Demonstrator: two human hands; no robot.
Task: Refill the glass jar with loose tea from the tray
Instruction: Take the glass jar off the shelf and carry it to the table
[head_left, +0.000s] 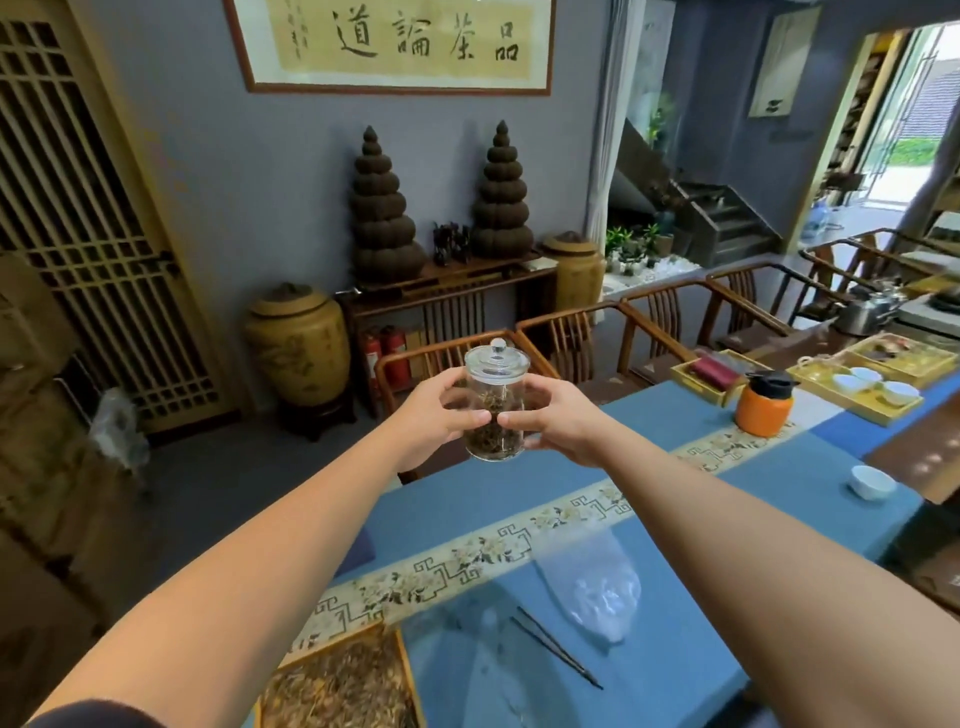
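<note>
I hold a clear glass jar (495, 387) out at arm's length above the far edge of the blue table. Its glass lid with a round knob (497, 355) is on, and dark loose tea fills its lower part. My left hand (441, 415) wraps the jar's left side and my right hand (558, 421) its right side, thumbs meeting in front. A wooden tray (405, 670) of loose brown tea lies at the near left of the table, partly cut off by the frame's bottom edge.
Dark tongs (558, 649) and a clear plastic bag (597, 592) lie on the blue cloth (727, 545) near me. An orange canister (763, 402), a white cup (872, 482) and trays of cups (857, 397) stand to the right. Wooden chairs (571, 338) line the far side.
</note>
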